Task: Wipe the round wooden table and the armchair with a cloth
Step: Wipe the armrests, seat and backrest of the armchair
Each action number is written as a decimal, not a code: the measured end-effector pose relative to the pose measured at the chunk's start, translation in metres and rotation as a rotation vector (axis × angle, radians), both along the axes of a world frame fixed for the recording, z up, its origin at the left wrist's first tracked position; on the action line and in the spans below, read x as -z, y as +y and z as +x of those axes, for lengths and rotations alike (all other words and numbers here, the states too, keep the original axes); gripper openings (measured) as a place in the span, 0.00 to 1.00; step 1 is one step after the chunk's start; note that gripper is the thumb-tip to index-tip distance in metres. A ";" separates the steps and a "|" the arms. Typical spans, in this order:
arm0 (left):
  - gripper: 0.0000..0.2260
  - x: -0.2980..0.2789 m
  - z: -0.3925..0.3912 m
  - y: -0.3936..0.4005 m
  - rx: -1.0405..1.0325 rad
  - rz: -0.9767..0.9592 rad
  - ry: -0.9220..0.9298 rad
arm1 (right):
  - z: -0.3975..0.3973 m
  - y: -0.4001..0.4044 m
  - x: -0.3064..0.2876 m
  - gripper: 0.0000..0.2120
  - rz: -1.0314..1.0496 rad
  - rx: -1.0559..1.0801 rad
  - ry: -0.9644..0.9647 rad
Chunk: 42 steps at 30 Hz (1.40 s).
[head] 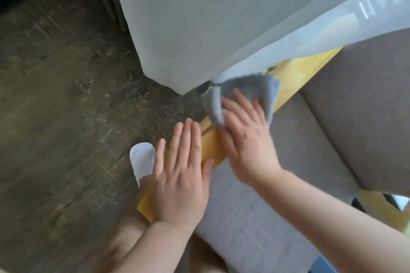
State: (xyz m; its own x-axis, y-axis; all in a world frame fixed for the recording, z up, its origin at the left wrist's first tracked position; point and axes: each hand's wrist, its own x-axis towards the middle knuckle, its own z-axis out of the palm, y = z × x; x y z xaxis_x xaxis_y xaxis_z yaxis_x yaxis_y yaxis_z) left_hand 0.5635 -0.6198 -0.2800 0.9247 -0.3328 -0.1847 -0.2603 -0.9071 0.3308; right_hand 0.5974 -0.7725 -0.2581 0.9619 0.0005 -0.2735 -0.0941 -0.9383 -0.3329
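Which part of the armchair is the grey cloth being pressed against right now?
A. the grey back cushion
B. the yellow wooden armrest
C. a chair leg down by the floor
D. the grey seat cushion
B: the right hand presses the grey cloth onto the yellow wooden armrest, while the left hand lies flat on the same armrest nearer the camera.

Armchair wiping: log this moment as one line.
phase: wiping wooden armrest | right hand: pressing grey cloth | left hand: flat on armrest | curtain: overhanging
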 end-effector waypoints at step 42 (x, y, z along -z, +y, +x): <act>0.22 -0.006 -0.043 0.051 -0.165 -0.317 0.160 | -0.080 0.062 0.026 0.22 0.010 -0.077 -0.153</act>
State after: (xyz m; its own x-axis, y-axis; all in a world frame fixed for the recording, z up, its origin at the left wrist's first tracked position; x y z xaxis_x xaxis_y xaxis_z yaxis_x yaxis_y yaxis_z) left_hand 0.5206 -0.5691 -0.2744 0.9386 -0.2452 -0.2427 -0.0418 -0.7790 0.6256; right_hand 0.5173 -0.7107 -0.2844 0.9893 0.0779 -0.1236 0.0304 -0.9374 -0.3470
